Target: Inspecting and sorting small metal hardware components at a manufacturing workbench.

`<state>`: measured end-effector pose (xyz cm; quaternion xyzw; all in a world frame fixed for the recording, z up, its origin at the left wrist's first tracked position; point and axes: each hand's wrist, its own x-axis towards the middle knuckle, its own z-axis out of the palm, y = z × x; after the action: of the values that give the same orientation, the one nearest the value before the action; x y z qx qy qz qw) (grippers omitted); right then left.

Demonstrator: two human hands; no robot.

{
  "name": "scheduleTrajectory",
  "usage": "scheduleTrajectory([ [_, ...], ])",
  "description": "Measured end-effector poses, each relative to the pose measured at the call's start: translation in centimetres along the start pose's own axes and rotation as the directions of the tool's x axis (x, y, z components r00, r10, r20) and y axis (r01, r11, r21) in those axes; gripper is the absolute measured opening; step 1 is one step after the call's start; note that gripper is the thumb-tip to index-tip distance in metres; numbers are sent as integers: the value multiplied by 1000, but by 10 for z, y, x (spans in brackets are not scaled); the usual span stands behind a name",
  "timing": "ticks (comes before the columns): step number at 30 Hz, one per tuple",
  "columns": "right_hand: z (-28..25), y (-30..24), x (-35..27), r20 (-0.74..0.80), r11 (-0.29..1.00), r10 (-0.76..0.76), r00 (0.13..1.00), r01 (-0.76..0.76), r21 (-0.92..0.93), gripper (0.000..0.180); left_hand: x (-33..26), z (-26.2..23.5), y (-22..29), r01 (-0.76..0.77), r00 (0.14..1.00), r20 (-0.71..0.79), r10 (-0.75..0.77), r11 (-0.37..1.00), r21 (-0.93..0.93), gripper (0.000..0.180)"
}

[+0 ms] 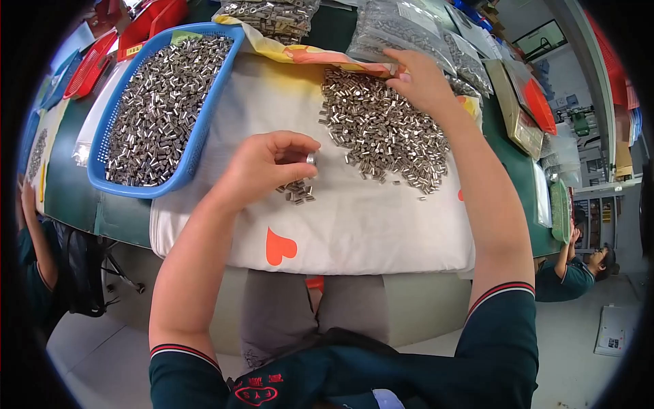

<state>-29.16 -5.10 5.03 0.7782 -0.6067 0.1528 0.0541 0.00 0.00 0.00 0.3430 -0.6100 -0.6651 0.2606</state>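
Observation:
My left hand is closed, thumb and fingers pinching a small shiny metal piece. Below its fingertips lies a little group of short metal tubes on the white cloth. A larger heap of the same metal tubes spreads to the right of it. At the far edge of that heap is my right hand, its thumb and index finger apart. The cloth's raised yellow and pink edge runs between them; whether they press on it I cannot tell.
A blue plastic basket full of metal tubes stands at the left. Clear bags of metal parts lie behind the cloth, with red trays far left. Co-workers sit at both sides, one at the right.

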Motion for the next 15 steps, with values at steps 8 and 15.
scheduleTrajectory([
  [8, -13, 5, 16, -308, 994, 51, 950, -79, -78, 17, -1, -1, 0, 34, 999, 0, -34, 999, 16, 29],
  [15, -6, 8, 22, -307, 959, -7, 952, -81, -273, 17, 1, -1, 0, 28, 999, 18, -28, 1000, 12, 29],
])
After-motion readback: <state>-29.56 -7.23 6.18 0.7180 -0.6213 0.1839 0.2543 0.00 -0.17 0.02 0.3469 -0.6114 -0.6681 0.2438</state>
